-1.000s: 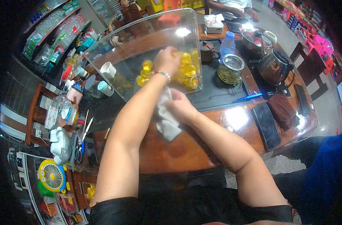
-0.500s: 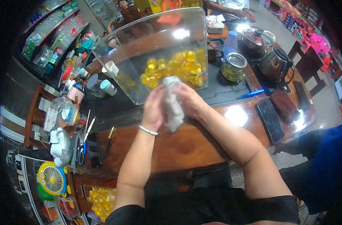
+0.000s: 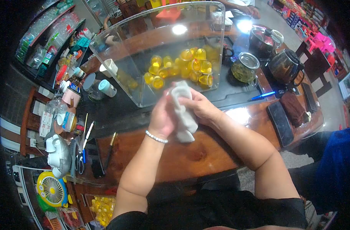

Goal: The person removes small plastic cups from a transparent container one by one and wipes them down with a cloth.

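A pale grey-white cloth (image 3: 185,117) is bunched between my two hands above the front of the wooden table. My left hand (image 3: 162,117), with a white bead bracelet at the wrist, presses against the cloth's left side. From the right, my right hand (image 3: 204,108) grips it, thumb across the folds. Anything inside the cloth is hidden. Just beyond my hands stands a clear plastic bin (image 3: 138,100), tilted in view, with several yellow see-through capsules (image 3: 158,82) gathered in its lower part.
At right are a glass teapot (image 3: 242,73), a dark kettle (image 3: 284,67), a blue pen (image 3: 263,95) and a phone (image 3: 280,124). Jars, scissors (image 3: 80,163) and a brush pen (image 3: 111,149) lie left. A yellow fan (image 3: 52,189) stands lower left, near more yellow capsules (image 3: 102,209). Another person's arm (image 3: 240,7) shows at the back.
My hands and the cloth have shifted slightly right, and the cloth has turned, showing more of its folded face. The whole view has moved a little.
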The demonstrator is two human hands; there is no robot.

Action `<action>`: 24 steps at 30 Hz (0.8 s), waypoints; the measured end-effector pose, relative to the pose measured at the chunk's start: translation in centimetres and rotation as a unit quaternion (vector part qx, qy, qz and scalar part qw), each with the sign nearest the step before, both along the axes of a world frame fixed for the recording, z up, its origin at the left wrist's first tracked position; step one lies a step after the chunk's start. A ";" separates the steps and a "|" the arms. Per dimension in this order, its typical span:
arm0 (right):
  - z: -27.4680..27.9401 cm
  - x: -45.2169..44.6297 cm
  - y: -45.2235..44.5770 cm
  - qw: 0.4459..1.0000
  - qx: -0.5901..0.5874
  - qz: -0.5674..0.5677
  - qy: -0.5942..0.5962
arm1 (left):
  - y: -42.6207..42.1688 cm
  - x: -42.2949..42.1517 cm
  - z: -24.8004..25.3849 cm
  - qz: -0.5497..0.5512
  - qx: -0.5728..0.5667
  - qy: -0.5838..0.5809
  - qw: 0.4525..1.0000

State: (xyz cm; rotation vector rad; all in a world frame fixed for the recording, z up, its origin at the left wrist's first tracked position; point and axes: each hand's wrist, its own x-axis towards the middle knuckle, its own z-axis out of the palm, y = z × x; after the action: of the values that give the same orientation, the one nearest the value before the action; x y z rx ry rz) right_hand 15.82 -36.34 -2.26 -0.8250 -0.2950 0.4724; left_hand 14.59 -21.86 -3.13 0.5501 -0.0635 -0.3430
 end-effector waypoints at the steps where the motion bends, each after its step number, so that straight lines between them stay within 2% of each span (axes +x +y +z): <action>1: -0.1 0.0 0.1 1.000 -0.004 0.001 -0.022 | 0.0 -0.1 0.3 -0.029 -0.018 -0.016 0.999; 4: 0.4 -0.6 -0.2 0.998 -0.041 0.012 -0.053 | -1.1 -1.0 0.8 0.045 0.144 -0.053 0.987; 5: 0.6 -0.8 -0.2 0.997 -0.053 0.000 -0.064 | -1.4 -1.3 0.8 0.061 0.167 -0.068 0.982; 8: 0.5 -1.1 0.4 0.998 -0.039 -0.038 -0.023 | -0.9 -1.0 0.5 0.030 0.145 -0.062 0.987; 10: 0.7 -0.5 0.3 0.999 -0.020 -0.026 0.039 | -1.1 -1.0 0.5 0.026 0.137 -0.063 0.988; 14: 0.0 -0.2 0.2 0.997 0.015 -0.015 0.080 | -0.8 -0.7 1.1 0.011 0.052 -0.023 0.998; 18: 0.6 -0.3 0.1 0.999 0.025 0.022 0.026 | 0.2 -0.4 0.9 -0.012 -0.018 0.011 1.000; 24: 0.4 -0.4 0.1 0.999 0.001 0.034 -0.015 | -0.1 -0.4 0.8 -0.029 -0.017 -0.004 0.999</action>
State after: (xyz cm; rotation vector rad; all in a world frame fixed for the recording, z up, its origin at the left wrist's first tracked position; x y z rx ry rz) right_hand 15.37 -36.28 -1.88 -0.8226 -0.3530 0.5241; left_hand 14.19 -21.97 -2.32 0.5168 -0.0926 -0.3962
